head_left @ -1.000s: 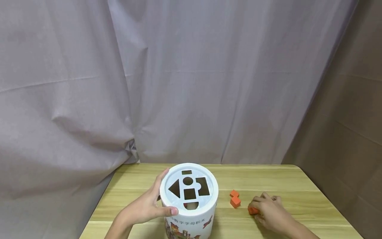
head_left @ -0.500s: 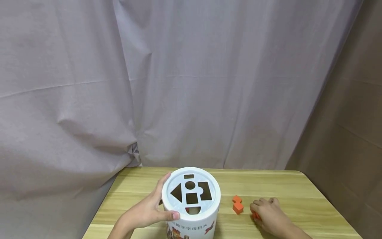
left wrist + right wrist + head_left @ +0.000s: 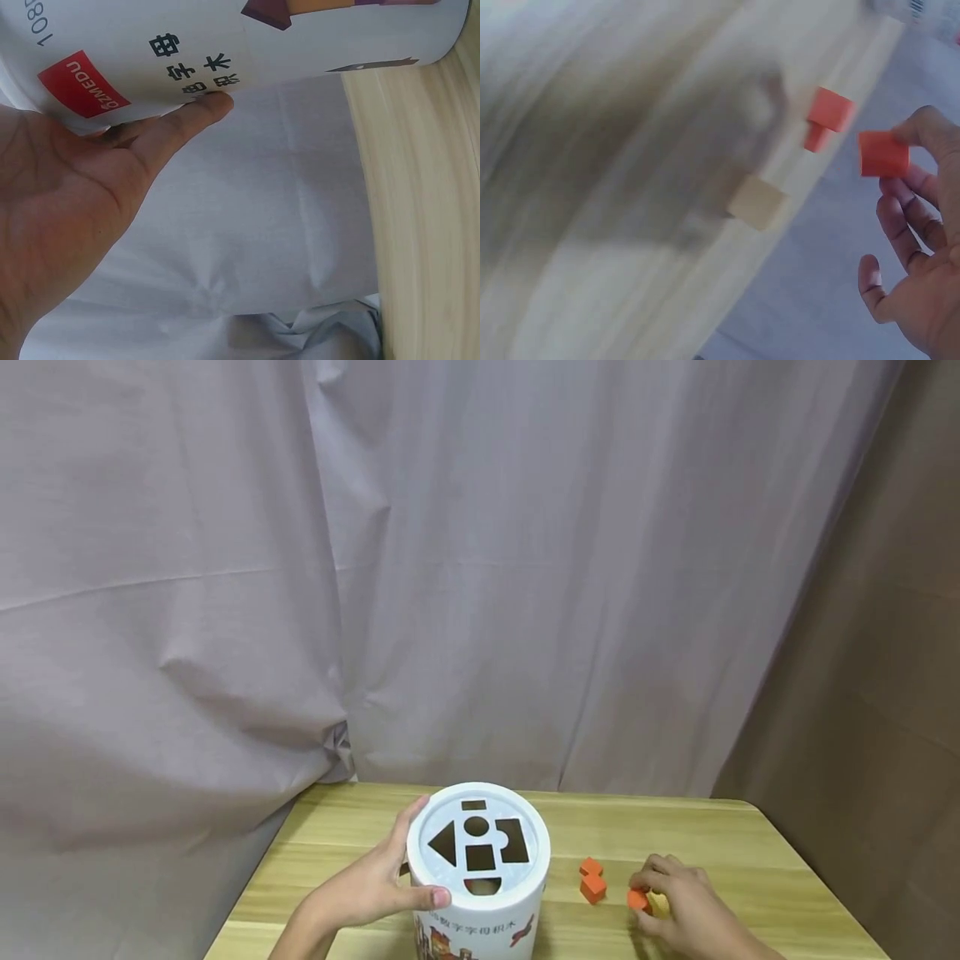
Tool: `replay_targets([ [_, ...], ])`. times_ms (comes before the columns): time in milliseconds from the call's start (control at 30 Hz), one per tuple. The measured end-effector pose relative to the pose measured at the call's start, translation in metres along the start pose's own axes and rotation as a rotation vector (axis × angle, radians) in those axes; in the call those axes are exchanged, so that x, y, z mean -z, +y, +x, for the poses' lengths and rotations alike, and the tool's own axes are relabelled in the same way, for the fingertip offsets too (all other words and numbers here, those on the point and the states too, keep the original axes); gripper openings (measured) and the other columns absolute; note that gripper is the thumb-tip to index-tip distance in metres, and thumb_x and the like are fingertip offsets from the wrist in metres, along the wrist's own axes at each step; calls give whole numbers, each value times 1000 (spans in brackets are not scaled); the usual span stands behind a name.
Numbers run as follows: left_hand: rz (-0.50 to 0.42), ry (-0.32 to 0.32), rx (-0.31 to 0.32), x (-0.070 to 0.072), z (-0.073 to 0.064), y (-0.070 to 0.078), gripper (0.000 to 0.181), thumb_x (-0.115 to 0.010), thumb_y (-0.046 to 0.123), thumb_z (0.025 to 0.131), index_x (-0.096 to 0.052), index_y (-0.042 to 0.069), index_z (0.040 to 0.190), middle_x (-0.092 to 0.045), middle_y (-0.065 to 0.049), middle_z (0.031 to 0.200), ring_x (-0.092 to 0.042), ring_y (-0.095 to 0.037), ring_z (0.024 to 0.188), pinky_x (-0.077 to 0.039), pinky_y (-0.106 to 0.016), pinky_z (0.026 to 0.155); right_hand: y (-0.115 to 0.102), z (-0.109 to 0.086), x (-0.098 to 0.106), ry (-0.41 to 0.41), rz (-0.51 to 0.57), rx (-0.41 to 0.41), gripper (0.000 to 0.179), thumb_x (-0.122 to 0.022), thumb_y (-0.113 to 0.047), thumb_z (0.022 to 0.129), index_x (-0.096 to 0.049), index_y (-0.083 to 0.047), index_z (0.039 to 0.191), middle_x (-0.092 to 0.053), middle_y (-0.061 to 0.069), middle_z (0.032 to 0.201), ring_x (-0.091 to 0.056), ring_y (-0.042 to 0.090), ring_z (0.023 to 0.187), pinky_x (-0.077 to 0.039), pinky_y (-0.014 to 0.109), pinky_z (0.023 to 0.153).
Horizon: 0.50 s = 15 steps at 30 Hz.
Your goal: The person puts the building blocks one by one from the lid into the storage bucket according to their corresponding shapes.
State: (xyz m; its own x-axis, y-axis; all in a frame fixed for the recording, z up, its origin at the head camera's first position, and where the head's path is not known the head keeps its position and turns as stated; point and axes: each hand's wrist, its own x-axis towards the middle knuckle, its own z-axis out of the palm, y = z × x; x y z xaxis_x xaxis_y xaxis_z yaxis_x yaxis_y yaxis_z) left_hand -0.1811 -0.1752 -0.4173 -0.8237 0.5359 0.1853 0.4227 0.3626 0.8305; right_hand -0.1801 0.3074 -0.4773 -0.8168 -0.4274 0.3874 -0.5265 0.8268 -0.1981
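Orange block [image 3: 883,154], pinched between the digits of the right hand [image 3: 688,906] at the right part of the tabletop [image 3: 675,827]; in the right wrist view its outline is squarish, and whether it clears the surface cannot be told. The right hand is narrowed at its grip, with other fingers loosely bent to one side of the block. Beside it, partly hidden by the hand in the head view, is a yellow block [image 3: 757,202], paler in the right wrist view and lying on the tabletop. Left of the held piece lie two further orange blocks, a near block [image 3: 592,888] and a far block [image 3: 591,866], which overlap in view and appear to touch. Farther left stands an upright white tub [image 3: 491,917], held by the left hand [image 3: 367,885], which is set wide, thumb at the front rim and fingers along the left side. Its lid [image 3: 517,877] is pierced by six holes: triangle, circle, square, small rectangle, notched rectangle and half-round. The wall bears Chinese characters, a coloured picture and a red label [image 3: 82,84]. Behind the tabletop hangs a grey curtain [image 3: 480,610]
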Motion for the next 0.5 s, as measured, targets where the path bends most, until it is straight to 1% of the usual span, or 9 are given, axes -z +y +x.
replay_targets([
  [67,-5,1,-2,0,0,-1,130,-93,36,91,2,22,178,-32,-30,177,-37,-53,161,-36,-79,125,-3,4,6,119,26,61,39,-101,-16,76,-73,-36,95,-59,-24,97,-53,-6,89,-41,29,72],
  [133,-16,-2,-9,0,2,-1,130,-93,35,91,2,22,178,-30,-30,178,-34,-54,162,-34,-79,125,-8,11,13,228,54,120,45,-102,-10,70,-74,-35,95,-62,-21,98,-54,-5,90,-45,24,70],
  [200,-29,-6,-13,0,3,-2,130,-93,34,91,3,23,178,-29,-30,178,-33,-53,163,-33,-79,126,-15,19,23,287,104,156,49,-103,-4,68,-75,-32,97,-65,-17,101,-57,-2,93,-50,18,74],
  [267,-33,-8,-15,0,4,-3,130,-93,34,91,3,23,178,-29,-29,178,-33,-53,163,-33,-79,126,-25,26,32,307,134,161,50,-103,-4,68,-77,-32,99,-66,-14,105,-60,1,96,-50,14,81],
  [333,-26,-7,-10,0,3,-3,130,-93,34,91,3,24,178,-30,-29,178,-34,-53,162,-34,-79,126,-37,33,41,298,157,141,48,-103,-7,72,-77,-34,102,-67,-14,110,-61,2,100,-49,11,86],
  [500,-19,-8,-10,0,2,-4,130,-93,34,92,4,24,178,-31,-29,177,-35,-52,162,-35,-79,126,-62,45,56,271,202,97,44,-102,-14,78,-78,-37,106,-68,-14,118,-62,3,108,-50,12,92],
])
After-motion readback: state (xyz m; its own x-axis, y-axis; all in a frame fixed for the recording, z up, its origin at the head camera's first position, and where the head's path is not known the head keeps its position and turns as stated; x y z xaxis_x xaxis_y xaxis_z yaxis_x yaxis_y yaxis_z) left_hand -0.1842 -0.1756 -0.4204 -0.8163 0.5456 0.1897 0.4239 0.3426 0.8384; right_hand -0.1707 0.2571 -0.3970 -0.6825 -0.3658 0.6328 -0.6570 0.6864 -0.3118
